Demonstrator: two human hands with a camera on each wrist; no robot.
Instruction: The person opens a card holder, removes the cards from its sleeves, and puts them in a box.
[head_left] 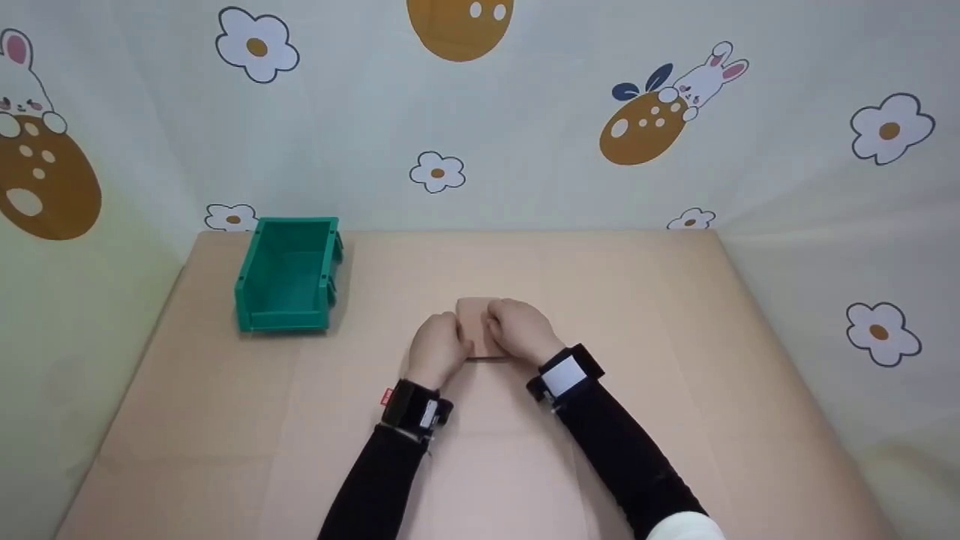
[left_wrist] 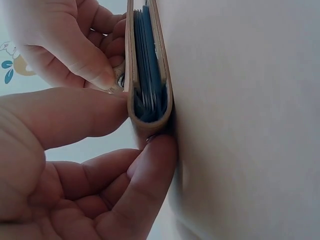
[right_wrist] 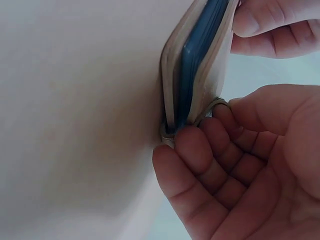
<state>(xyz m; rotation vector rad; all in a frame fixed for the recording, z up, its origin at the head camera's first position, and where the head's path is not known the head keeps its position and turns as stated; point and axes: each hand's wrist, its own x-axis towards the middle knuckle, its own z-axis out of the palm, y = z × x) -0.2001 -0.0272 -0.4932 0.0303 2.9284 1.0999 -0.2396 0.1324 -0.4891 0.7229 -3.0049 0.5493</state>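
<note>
Two hands are on one small tan wallet point(head_left: 480, 330), and both have curled fingers closed on it. The left hand point(head_left: 439, 349) pinches the wallet's near corner between thumb and fingers point(left_wrist: 150, 170), and the right hand point(head_left: 523, 330) holds the other side, with its fingertips point(right_wrist: 192, 145) pressed at the wallet's edge by a small ring there. The wallet lies flat on the table point(head_left: 675, 337), in the middle, touching it. From the wrist views I can see blue cards point(left_wrist: 147, 75) packed inside the wallet, between its two tan sides. I think the cards could slide out if the wallet is tipped or pulled open too fast, because nothing seems to hold them in at the open edge. The grip is only on the wallet's thin edges, so I think a finger could slip off and the wallet could snap shut or skid away on the smooth table. To the wallet's left, and a bit farther back, sits a green bin point(head_left: 289, 274), well apart from the wallet. Behind the wallet hangs a curtain point(head_left: 525, 150) with flowers and bunnies.
</note>
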